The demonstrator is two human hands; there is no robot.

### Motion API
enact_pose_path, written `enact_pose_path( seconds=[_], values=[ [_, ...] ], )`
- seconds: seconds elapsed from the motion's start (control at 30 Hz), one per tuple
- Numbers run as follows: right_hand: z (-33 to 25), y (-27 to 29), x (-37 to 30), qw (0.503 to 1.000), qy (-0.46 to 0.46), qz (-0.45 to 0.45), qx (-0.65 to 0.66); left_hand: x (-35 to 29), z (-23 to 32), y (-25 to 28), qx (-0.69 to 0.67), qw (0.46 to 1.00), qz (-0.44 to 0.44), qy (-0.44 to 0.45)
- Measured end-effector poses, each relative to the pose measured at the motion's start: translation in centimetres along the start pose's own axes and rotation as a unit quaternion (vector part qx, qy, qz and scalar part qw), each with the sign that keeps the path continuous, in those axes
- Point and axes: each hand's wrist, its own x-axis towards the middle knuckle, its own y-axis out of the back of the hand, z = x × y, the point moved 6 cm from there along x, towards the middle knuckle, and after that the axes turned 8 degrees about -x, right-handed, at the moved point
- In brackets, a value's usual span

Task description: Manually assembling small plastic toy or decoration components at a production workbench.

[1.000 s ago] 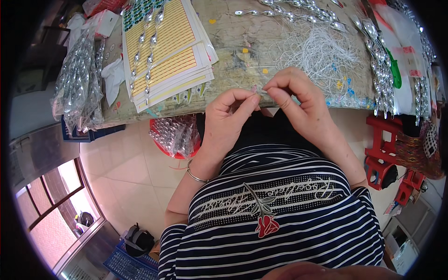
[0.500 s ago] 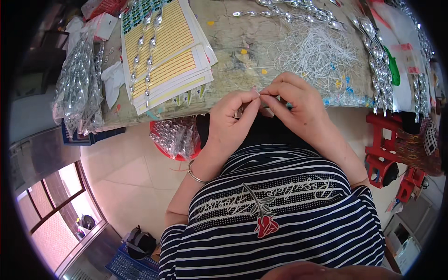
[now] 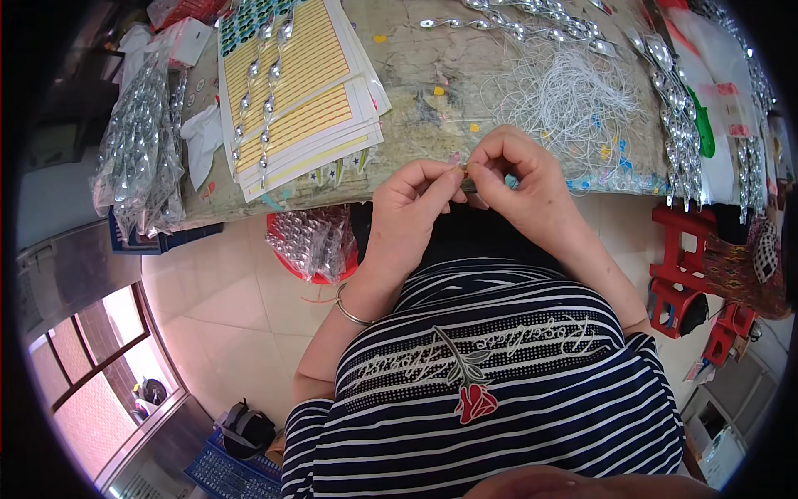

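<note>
Just past the table's near edge, my left hand and my right hand meet with fingertips almost touching. Both are closed in a pinch. What lies between the fingertips is too small to make out; a little pinkish bit shows there. Beyond my right hand lies a loose tangle of thin white string on the table. Left of my hands, twisted shiny silver strips rest on a stack of yellow-patterned sheets.
The worn table also bears silver twists in clear plastic at left. More silver strips hang over its right edge beside a green object. Below stands a red basin with bagged silver twists. Red stools stand at right.
My right fingers have shifted slightly and curled more at the pinch. My left fingers have moved a little too. The things on the table lie as before.
</note>
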Motion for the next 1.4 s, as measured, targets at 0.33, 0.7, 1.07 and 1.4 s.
enact_pose_path(
  seconds=[0.33, 0.7, 1.07, 1.4],
  values=[
    [1.9, -0.9, -0.4, 0.957, -0.116, -0.055, 0.260, -0.1, 0.1, 0.0, 0.003, 1.000, 0.019, -0.002],
    [1.7, -0.9, -0.6, 0.969, -0.111, -0.070, 0.210, -0.3, 0.6, -0.4, 0.046, 0.997, -0.004, -0.054],
    [1.7, -0.9, -0.5, 0.943, -0.132, -0.052, 0.302, -0.2, 0.2, 0.0, 0.052, 0.998, 0.016, -0.025],
    [1.8, -0.4, -0.2, 0.981, -0.086, -0.036, 0.173, 0.1, 0.3, 0.0, 0.039, 0.998, 0.005, -0.053]
  ],
)
